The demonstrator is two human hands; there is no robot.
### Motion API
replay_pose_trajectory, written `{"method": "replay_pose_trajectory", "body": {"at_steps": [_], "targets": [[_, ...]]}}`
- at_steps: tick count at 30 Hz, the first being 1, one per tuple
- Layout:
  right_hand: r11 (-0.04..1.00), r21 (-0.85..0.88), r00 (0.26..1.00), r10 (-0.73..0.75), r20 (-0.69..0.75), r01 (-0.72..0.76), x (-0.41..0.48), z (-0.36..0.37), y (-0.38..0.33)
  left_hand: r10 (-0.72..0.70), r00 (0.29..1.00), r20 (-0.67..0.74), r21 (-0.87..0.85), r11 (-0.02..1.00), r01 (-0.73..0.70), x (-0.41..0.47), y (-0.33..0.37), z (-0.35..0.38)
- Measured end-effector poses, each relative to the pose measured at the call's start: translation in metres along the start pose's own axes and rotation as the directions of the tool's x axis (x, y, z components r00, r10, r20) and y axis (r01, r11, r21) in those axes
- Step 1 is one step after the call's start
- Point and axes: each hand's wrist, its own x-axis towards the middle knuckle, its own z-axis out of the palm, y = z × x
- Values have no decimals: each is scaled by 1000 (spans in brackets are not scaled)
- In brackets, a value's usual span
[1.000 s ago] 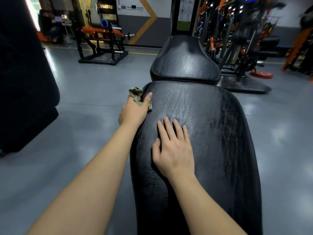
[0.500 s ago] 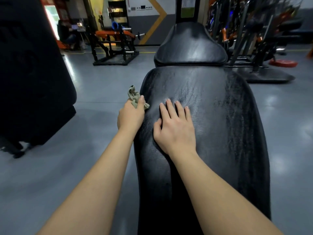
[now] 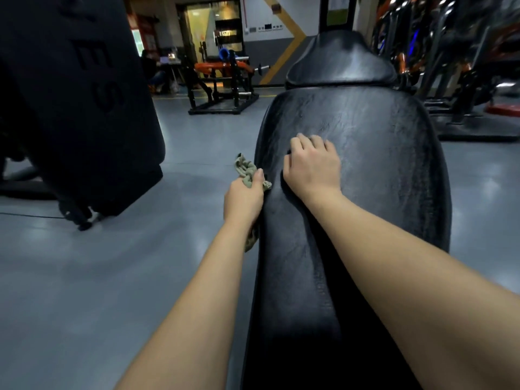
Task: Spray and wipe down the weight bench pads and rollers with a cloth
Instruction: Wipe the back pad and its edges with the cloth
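The left hand [image 3: 244,199] gripped the cloth [image 3: 246,170], thumb over it, against the pad's [image 3: 380,178] edge, just left of the right hand [image 3: 312,164]. The right hand rested on the pad, fingers curled, grasping nothing. The seat [image 3: 337,63] lay beyond both hands.

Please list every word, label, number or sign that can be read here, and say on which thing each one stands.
"V E S": raised letters running down the big black pad at left; anything above them is out of frame.
Poster above the bench pad: too blurred to read.
Sign far back: too small to read.
The bench pad and the cloth: no text.
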Motion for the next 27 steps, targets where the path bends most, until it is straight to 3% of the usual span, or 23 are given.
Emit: {"method": "replay_pose_trajectory", "body": {"at_steps": [4, 7, 9, 11, 15, 17, 19, 22, 27], "targets": [[994, 107, 999, -19, 44, 15, -38, -2, -8, -11, 1000, 14, 30, 1000, 11, -14, -8, -7], [995, 75, 993, -72, 90, 65, -54, 5, -9, -81, 984, 157, -153, 983, 105, -37, -27, -18], [996, 77, 998, -42, 37, 39, -55, 6, -9, -103, 948, 302, -236, 955, 179, -49, -39, -24], [999, 40, 999, -30, -37, 31, -60, 9, -13, -84, 936, 342, -223, 960, 168, -45, -40, -29], [999, 2, 995, -53, -81, 53, -59, 13, -21, -116, 989, 94, -52, 991, 122, -13, -15, -16], [999, -9, 993, -42, -110, 42, -60, 11, -17, -147, 988, 38, -46, 988, 149, 9, 3, -7], [998, -20, 991, -56, -119, 54, -59, 12, -15, -177, 983, 56, -220, 958, 185, 37, 13, -2], [998, -27, 996, -57, -71, 55, -55, 11, -18, -173, 969, 178, -523, 817, 242, 46, 17, -1], [991, -105, 995, -92, -31, 88, -52, 9, -17, -122, 923, 365, -577, 749, 328, 0, -15, -1]]}}
